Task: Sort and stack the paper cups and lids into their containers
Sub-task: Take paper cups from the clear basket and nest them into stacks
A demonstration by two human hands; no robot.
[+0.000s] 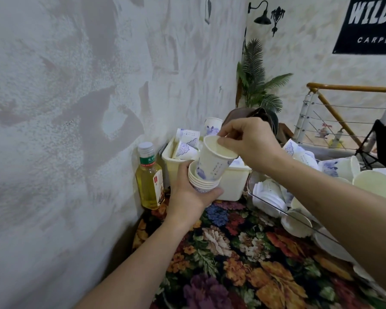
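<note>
The floral-covered surface runs up against the textured wall at the left of the frame, and its lower centre is the one open stretch between the two forearms. A bottle of yellow liquid stands against the wall, just left of a cream bin holding at least three tipped cups. A second cream bin sits beside it, mostly hidden behind the hands.

The wire basket at right centre holds white lids on edge (too overlapped to count) and loose cups behind them.

The left hand rises from the lower left, fingers and thumb curled round a stack of cups, about five nested rims showing. The right hand comes in from the right, wrist bent down, fingertips pinching the rim of one single cup, tilted with its base inside the stack's mouth.
</note>
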